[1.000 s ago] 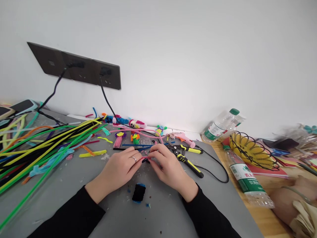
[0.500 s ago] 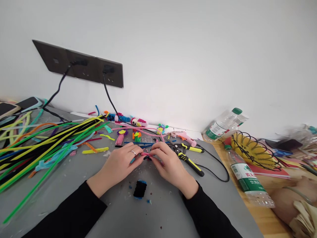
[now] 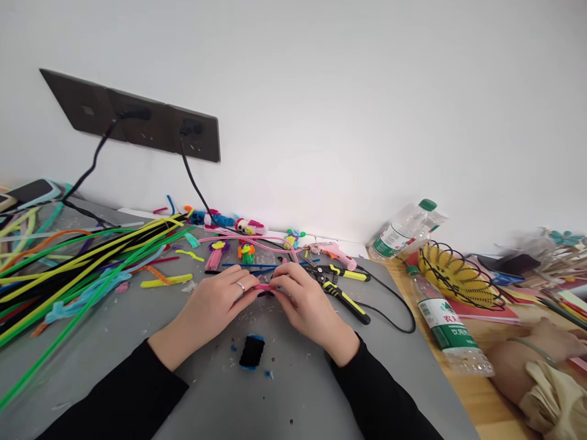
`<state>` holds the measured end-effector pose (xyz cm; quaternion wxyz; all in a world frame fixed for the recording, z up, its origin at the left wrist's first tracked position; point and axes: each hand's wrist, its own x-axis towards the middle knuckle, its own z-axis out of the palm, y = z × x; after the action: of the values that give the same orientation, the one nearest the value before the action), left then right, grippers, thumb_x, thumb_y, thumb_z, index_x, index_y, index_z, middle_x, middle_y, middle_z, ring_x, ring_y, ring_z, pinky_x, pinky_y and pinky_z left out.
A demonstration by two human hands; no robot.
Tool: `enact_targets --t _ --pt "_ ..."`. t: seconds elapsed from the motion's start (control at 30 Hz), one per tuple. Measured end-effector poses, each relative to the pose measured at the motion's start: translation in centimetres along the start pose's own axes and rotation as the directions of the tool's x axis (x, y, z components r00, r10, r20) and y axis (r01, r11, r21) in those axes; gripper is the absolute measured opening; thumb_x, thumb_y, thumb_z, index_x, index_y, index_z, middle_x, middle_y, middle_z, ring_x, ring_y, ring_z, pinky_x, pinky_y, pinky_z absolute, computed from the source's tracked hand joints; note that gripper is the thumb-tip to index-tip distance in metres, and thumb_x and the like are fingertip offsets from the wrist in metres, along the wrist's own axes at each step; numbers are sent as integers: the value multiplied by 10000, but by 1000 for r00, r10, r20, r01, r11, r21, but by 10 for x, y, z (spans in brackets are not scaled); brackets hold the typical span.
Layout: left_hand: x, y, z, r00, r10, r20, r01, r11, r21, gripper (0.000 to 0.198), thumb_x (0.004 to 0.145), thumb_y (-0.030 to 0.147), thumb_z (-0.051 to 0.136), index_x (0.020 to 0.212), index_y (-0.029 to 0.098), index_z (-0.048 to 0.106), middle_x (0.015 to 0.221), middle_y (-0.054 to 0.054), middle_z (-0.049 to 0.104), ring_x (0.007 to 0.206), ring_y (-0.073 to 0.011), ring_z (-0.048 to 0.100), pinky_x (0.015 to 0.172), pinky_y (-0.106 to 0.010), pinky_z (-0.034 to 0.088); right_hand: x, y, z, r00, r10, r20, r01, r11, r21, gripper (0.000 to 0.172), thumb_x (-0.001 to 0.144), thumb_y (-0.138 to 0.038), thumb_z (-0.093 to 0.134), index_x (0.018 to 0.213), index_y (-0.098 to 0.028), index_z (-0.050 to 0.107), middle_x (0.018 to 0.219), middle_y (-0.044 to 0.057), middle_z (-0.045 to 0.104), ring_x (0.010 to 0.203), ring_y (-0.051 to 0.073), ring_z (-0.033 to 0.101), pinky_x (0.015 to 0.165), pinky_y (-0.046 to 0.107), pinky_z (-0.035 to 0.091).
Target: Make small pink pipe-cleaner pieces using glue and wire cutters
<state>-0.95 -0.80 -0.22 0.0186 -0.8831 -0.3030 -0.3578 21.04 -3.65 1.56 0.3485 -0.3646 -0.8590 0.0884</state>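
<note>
Grey counter [image 3: 137, 342] carries a large spread of long coloured craft wires [image 3: 77, 263] at its left side. Two water bottles lie at right: one [image 3: 447, 330] on the wood surface, one [image 3: 401, 229] against the wall. A yellow basket [image 3: 452, 275] sits between them. Yellow-handled pliers [image 3: 342, 287] lie just beside the right hand [image 3: 307, 302]. A black fuzzy piece [image 3: 252, 351] rests near the wrists. Left hand [image 3: 215, 305] and right hand meet at the counter's middle; fingers of both are pinched on a short pink wire piece [image 3: 263, 286], held just above the counter.
</note>
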Motion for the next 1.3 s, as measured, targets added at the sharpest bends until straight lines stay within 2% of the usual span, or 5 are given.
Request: enact_targets --t 0.2,0.53,0.9,1.1,1.3 --pt "0 -1 -1 1000 2 -10 -2 1000 -20 367 1116 359 401 977 179 690 838 -28 732 778 -186 687 642 -264 497 0 2 1 1000 -5 4 5 1000 -14 178 1083 -196 451 1046 -199 625 1089 110 647 1014 207 623 906 354 574" --pt "-1 -3 1 999 22 -34 -22 1000 -9 442 1134 325 341 961 167 717 837 -36 743 773 -176 682 656 -267 505 0 2 1 1000 -5 -15 5 1000 2 181 1071 -197 481 1204 -194 605 1131 113 669 1067 215 636 994 381 567" --pt "1 -3 0 997 55 -53 -53 998 43 518 1138 321 312 869 180 732 768 -32 713 716 -173 655 625 -270 495 -1 2 3 1000 -14 7 14 1000 -28 176 1087 -211 463 1081 -193 638 1089 107 663 992 196 627 974 371 573" --pt "0 -6 0 995 88 -40 -85 993 80 504 1136 292 316 883 193 740 752 -25 700 700 -172 641 599 -266 495 -2 3 4 1000 -24 8 24 998 -51 197 1085 -180 443 1067 -211 637 1077 92 654 969 183 636 1086 415 529" --pt "-2 -6 2 998 57 1 -57 998 35 471 1125 270 343 882 214 743 769 -17 707 713 -168 643 607 -266 499 -2 4 5 1000 -23 9 24 998 -58 238 1090 -181 404 1055 -207 638 1074 102 654 965 191 636 1097 449 521"
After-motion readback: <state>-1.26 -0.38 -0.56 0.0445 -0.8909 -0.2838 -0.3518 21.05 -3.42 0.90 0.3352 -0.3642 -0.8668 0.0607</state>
